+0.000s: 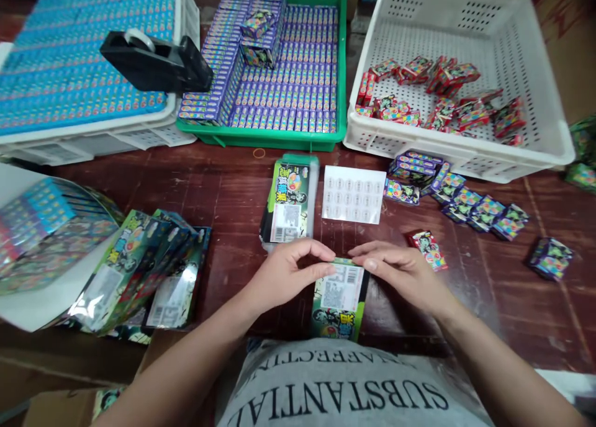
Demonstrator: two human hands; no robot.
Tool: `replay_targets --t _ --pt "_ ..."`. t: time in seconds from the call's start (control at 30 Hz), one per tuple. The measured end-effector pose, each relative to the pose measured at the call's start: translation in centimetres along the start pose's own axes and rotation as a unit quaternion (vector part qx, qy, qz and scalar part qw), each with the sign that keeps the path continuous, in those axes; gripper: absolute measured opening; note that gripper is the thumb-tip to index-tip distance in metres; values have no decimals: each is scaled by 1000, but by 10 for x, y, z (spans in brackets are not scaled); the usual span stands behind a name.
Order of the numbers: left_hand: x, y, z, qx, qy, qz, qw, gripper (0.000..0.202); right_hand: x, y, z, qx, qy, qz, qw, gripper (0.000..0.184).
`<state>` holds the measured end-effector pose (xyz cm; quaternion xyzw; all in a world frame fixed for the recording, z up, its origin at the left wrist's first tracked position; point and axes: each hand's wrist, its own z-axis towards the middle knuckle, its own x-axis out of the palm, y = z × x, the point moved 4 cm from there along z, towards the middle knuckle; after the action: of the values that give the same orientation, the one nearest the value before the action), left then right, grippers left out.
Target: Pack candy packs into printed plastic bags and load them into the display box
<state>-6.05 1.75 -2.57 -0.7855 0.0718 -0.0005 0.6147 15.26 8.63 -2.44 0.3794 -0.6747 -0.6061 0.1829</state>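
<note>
A green-and-black candy box (338, 300) with a white barcode label lies in front of my body, its print facing away from me. My left hand (291, 272) pinches its far edge at the left corner, thumb on top. At the right corner my right hand (405, 272) grips the same edge between thumb and fingers. Just beyond my left hand lies a second candy box (291, 197) in clear plastic. A sheet of round stickers (354, 194) rests beside it. Nearest my right hand is a small red candy packet (428, 250).
Small purple boxes (465, 206) lie at the right. Behind stand a green crate (342, 73) of purple boxes, a white crate (358, 132) with red packets, and a blue-filled crate (153, 132). A black tape dispenser (156, 64) sits across crates. Packed candy bags (125, 259) crowd the left.
</note>
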Motion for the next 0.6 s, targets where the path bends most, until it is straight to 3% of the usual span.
replay_targets --t 0.07,0.17,0.23,0.3,0.37,0.47,0.53,0.6 --pt "0 1 5 30 2 99 995 12 -11 1 9 -57 20 -121 991 22" --pt "5 -3 20 93 25 295 951 8 -41 0 43 -121 -58 -340 931 42" --pt "8 -10 33 144 47 385 910 7 -62 -3 74 -121 -120 -438 883 60" --pt "5 -20 52 185 36 416 889 12 -76 -8 102 -110 -130 -480 860 65" --pt "-6 -34 75 212 -21 412 886 26 -82 -10 120 -111 -117 -452 877 51" --pt "-28 -51 111 220 -91 380 894 52 -85 -7 126 -121 -117 -359 918 26" --pt "-38 -53 129 188 -77 328 923 45 -87 -2 119 -124 -125 -307 935 22" --pt "-43 -52 137 151 -54 249 955 24 -91 3 110 -117 -133 -240 954 22"
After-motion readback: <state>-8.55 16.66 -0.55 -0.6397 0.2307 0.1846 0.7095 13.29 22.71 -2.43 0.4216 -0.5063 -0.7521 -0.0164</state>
